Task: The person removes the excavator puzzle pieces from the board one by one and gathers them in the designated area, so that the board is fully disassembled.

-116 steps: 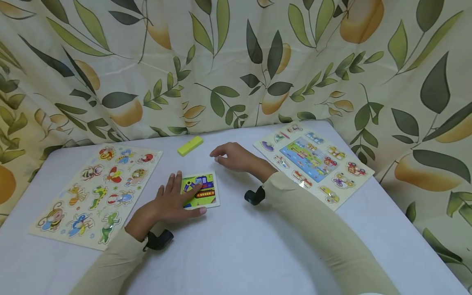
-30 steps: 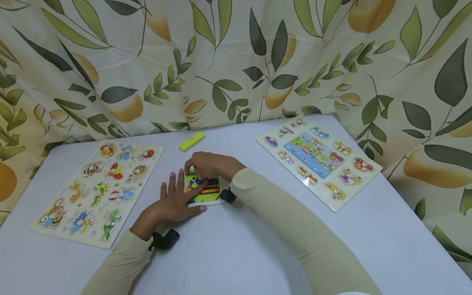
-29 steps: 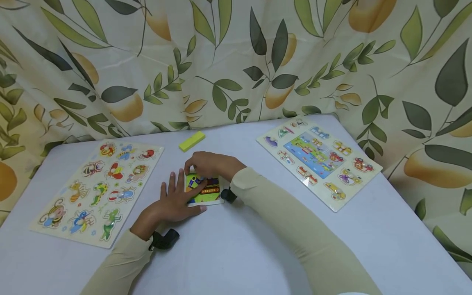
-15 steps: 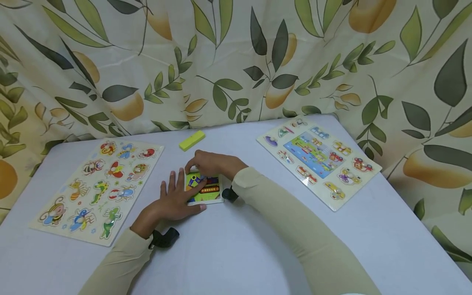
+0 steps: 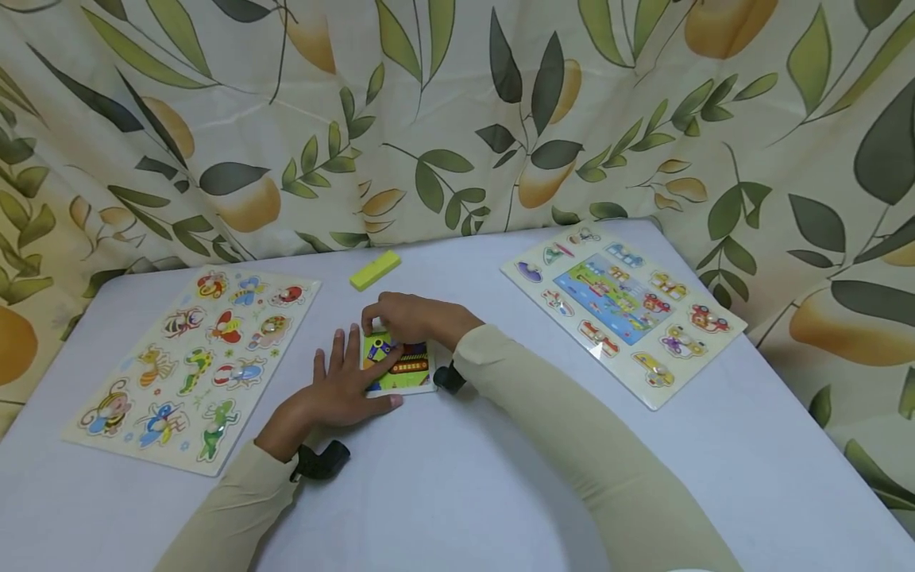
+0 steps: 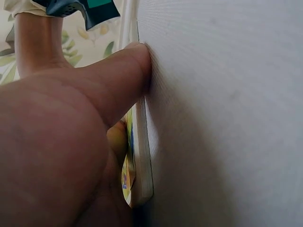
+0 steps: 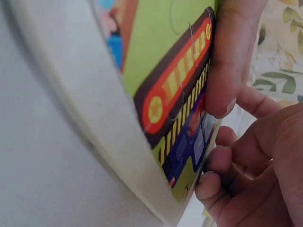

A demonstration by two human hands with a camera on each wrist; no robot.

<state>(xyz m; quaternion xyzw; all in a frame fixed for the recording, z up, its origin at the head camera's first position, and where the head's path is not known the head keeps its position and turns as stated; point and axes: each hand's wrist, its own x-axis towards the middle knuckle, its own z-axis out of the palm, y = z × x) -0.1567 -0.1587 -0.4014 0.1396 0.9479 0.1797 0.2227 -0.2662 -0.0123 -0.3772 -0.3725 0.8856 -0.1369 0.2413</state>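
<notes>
A small square jigsaw puzzle [image 5: 403,381] with a construction vehicle on a green ground lies on the white table. My left hand [image 5: 336,397] is spread flat, its index finger resting across the picture and its thumb along the table by the near edge. My right hand [image 5: 415,316] reaches over the far edge with curled fingers. In the right wrist view, the fingertips of the right hand [image 7: 258,179] pinch at the edge of the puzzle [image 7: 175,94]; the exact contact is partly hidden. The left wrist view shows the puzzle's pale side [image 6: 143,165] beyond the left hand [image 6: 52,137].
An insect puzzle board [image 5: 193,365] lies to the left. On the right is a vehicle puzzle board [image 5: 615,306]. A yellow-green block [image 5: 375,270] sits behind the hands. Patterned cloth [image 5: 457,119] hangs along the table's back.
Several seconds ago my right hand was right of the small puzzle, in the air; it has moved left onto the far edge. Over the last second both hands barely move.
</notes>
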